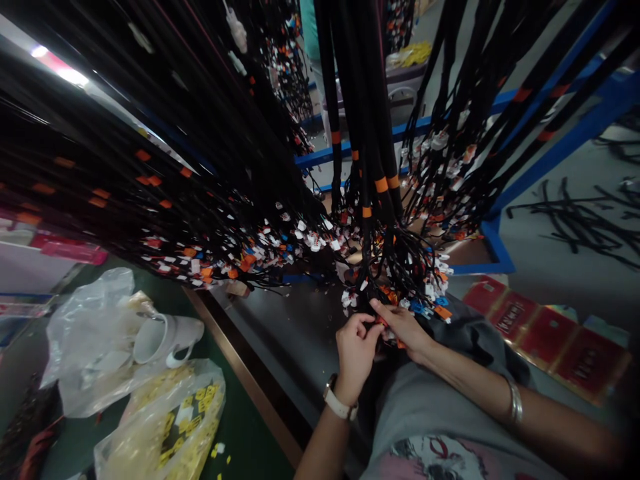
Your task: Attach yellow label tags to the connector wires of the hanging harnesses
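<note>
A: Where is the wire harness (363, 157)?

B: It hangs in front of the person beside the blue frame (320, 157), its connector ends spread just above the lap. The green counter (245, 413), with a white mug (155, 340) on it, lies off to the left.

A: And the hands?

B: The left hand (356, 350) has its fingertips pinched on the connector end, by an orange connector (381, 322). The right hand (404, 328) is curled around the same cluster, thumb on top. Which piece each finger grips is too small to tell.

A: How would it handle?

B: I'd judge the black wrapped trunk fairly stiff and weighty, the thin branches soft and easily tangled. The white connectors (349, 301) and blue connectors (420, 308) look light, hard and a bit slick.

A: Best place to hold?

B: The plastic housing, pinched at its sides, with the other hand supporting the wires just behind. Tugging on a bare branch could strain its terminals.
</note>
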The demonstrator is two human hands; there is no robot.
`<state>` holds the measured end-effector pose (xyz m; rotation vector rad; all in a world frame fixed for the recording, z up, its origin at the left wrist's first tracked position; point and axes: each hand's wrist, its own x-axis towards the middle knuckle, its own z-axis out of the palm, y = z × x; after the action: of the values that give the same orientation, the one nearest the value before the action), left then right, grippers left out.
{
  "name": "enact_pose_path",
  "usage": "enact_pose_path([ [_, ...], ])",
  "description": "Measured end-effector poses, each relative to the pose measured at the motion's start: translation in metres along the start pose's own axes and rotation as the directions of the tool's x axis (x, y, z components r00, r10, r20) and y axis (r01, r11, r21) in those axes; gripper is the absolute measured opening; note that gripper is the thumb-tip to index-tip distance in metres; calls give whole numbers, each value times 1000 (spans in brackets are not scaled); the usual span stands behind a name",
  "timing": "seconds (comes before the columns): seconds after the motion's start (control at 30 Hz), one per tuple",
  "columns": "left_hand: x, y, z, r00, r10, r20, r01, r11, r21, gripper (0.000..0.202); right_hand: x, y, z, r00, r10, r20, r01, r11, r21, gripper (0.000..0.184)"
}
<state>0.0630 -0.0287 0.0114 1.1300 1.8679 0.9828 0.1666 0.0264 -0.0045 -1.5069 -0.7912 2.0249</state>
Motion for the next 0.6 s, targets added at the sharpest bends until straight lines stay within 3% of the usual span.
enact_pose_path([
  [0.1, 4, -1, -3, 988, -57, 142, 78, 987, -144, 26, -2, -1, 0, 998, 44, 53, -45, 999, 25, 47],
  [0.27, 6, 1, -4, 931, -139, 338, 266, 893, -364, 46, -5, -4, 1, 989, 94, 112, -100, 994, 49, 49],
  [0.4, 4, 1, -1, 935, -120, 333, 261, 870, -418, 42, -7, -2, 3, 985, 117, 127, -128, 988, 83, 49],
  [0.6, 0, -2, 1, 962, -41, 269, 118, 953, -279, 36, -5, 3, 2, 982, 112, 153, -130, 985, 113, 48],
])
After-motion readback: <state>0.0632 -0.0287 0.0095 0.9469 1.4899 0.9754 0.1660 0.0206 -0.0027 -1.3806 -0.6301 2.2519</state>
